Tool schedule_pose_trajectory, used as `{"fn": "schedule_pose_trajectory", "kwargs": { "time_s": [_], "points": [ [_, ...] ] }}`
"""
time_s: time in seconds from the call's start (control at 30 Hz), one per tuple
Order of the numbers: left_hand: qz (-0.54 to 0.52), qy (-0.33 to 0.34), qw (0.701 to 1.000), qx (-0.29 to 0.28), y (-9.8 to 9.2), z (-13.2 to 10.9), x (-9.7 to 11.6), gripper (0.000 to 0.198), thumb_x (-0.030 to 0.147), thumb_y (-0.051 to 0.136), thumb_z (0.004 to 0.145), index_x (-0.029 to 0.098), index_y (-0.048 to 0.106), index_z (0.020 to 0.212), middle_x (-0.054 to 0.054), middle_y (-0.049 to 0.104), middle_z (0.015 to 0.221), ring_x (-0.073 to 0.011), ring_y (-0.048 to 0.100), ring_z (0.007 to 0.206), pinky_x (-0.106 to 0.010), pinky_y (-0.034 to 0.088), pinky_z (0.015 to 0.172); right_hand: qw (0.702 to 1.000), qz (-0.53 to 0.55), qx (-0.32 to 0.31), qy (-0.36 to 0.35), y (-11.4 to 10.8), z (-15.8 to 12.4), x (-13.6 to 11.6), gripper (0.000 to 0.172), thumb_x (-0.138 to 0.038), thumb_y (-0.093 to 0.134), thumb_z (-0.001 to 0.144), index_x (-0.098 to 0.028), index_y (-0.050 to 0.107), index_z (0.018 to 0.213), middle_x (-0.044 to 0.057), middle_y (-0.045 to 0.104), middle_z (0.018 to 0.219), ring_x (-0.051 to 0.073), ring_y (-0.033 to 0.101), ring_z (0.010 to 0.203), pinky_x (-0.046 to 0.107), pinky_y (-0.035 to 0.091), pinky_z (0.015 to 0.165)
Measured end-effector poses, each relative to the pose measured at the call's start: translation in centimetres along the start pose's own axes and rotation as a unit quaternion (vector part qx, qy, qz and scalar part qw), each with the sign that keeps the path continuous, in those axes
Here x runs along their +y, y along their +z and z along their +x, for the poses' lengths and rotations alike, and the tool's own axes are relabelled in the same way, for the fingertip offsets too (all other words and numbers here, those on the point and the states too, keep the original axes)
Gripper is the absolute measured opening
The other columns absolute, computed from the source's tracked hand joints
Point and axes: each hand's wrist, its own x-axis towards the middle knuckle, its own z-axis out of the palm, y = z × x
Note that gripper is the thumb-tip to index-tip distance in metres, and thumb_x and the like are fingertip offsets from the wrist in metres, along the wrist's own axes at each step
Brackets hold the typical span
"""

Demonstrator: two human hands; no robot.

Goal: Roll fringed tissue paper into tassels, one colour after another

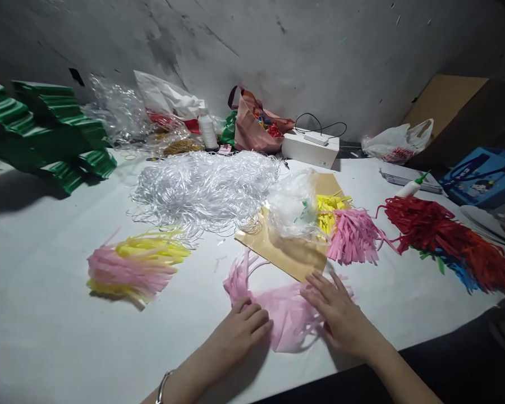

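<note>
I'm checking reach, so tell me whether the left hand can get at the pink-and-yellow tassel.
Probably yes: the tassel lies left of the left hand on the table, with nothing seen standing between. The hand need only leave the pink paper.

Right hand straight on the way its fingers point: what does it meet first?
Likely the brown sheet: the right hand, over the pink material, has fingertips by the sheet's edge; contact unclear.

1 head-worn view, looking forward and down, hands (339,317) near
</note>
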Motion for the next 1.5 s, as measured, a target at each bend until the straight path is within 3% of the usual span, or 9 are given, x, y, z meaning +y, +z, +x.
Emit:
{"fn": "schedule_pose_trajectory", "kwargs": {
  "time_s": [0.1,0.3,0.67,0.8,0.93,1.03,1.13,1.27,1.5],
  "points": [
    [-0.018,-0.009,1.000,0.018,0.3,-0.5,0.0,0.017,0.013,0.059,0.094,0.019,0.062,0.110,-0.003,0.069,0.100,-0.0211,0.060,0.093,-0.041,0.040,0.095,0.997,0.042,-0.006,-0.059,0.1,-0.1,-2.6,0.060,-0.008,0.052,0.084,-0.017,0.050,0.143,0.013,0.043,0.156,0.031,0.035,0.145,0.058,0.031,0.119],
    [-0.012,0.015,0.999,0.043,-0.9,-1.0,-0.6,0.017,0.009,0.053,0.097,0.016,0.063,0.109,-0.005,0.073,0.104,-0.0200,0.063,0.094,-0.038,0.048,0.091,0.985,0.055,0.127,-0.106,3.9,0.6,-4.7,0.026,0.001,0.047,0.092,-0.009,0.068,0.104,0.010,0.074,0.103,0.021,0.066,0.106,0.044,0.047,0.112],
    [0.027,0.040,0.988,0.147,-2.5,-3.6,1.5,0.028,0.008,0.042,0.101,0.016,0.068,0.108,-0.006,0.076,0.109,-0.0194,0.063,0.110,-0.037,0.036,0.109,0.980,0.052,0.156,-0.115,3.4,-0.6,-5.1,0.031,0.004,0.044,0.088,-0.004,0.068,0.105,0.016,0.073,0.114,0.027,0.063,0.118,0.048,0.053,0.107],
    [0.002,0.007,0.991,0.136,-2.0,-4.2,2.5,0.022,0.007,0.046,0.097,0.016,0.067,0.101,-0.006,0.074,0.093,-0.0188,0.064,0.092,-0.038,0.038,0.101,0.978,0.044,0.172,-0.110,3.7,-1.0,-4.9,0.025,0.003,0.048,0.085,-0.004,0.069,0.096,0.018,0.074,0.109,0.028,0.065,0.115,0.051,0.052,0.107],
    [0.019,-0.045,0.992,0.120,-1.0,-4.6,2.6,0.022,0.008,0.047,0.097,0.018,0.066,0.101,-0.006,0.074,0.102,-0.0207,0.063,0.102,-0.043,0.030,0.109,0.976,0.045,0.180,-0.111,3.9,-1.2,-5.1,0.024,0.002,0.050,0.087,-0.004,0.069,0.099,0.017,0.074,0.109,0.027,0.065,0.116,0.049,0.050,0.110],
    [0.003,-0.014,0.998,0.061,-0.6,-4.0,2.5,0.018,0.014,0.049,0.099,0.020,0.065,0.104,-0.004,0.073,0.112,-0.0208,0.060,0.116,-0.044,0.020,0.118,0.981,0.066,0.146,-0.106,3.9,-1.0,-5.3,0.028,0.002,0.044,0.090,-0.006,0.068,0.102,0.015,0.074,0.110,0.024,0.065,0.115,0.044,0.052,0.109],
    [-0.003,-0.008,1.000,0.027,-0.9,-3.1,2.3,0.019,0.012,0.047,0.098,0.021,0.064,0.100,-0.003,0.072,0.104,-0.0189,0.064,0.102,-0.042,0.029,0.112,0.983,0.092,0.125,-0.097,3.8,-0.8,-5.3,0.032,0.002,0.038,0.092,-0.010,0.066,0.101,0.013,0.074,0.109,0.022,0.065,0.114,0.045,0.051,0.109],
    [-0.035,-0.072,0.997,0.008,-2.0,-2.4,1.9,0.017,0.014,0.047,0.098,0.021,0.061,0.091,-0.002,0.070,0.094,-0.0176,0.061,0.082,-0.038,0.037,0.088,0.975,0.168,0.136,-0.044,3.6,-0.4,-5.1,0.028,-0.003,0.038,0.097,-0.015,0.061,0.108,0.007,0.074,0.096,0.019,0.066,0.102,0.049,0.044,0.109],
    [-0.078,-0.230,0.970,-0.004,-1.7,-1.8,0.6,0.030,0.018,0.036,0.101,0.020,0.057,0.080,-0.001,0.068,0.076,-0.0173,0.062,0.069,-0.034,0.038,0.074,0.958,0.154,0.176,0.164,4.2,2.0,-5.7,0.024,-0.019,0.039,0.103,-0.022,0.054,0.086,0.002,0.063,0.078,0.019,0.055,0.073,0.035,0.045,0.072]
  ]
}}
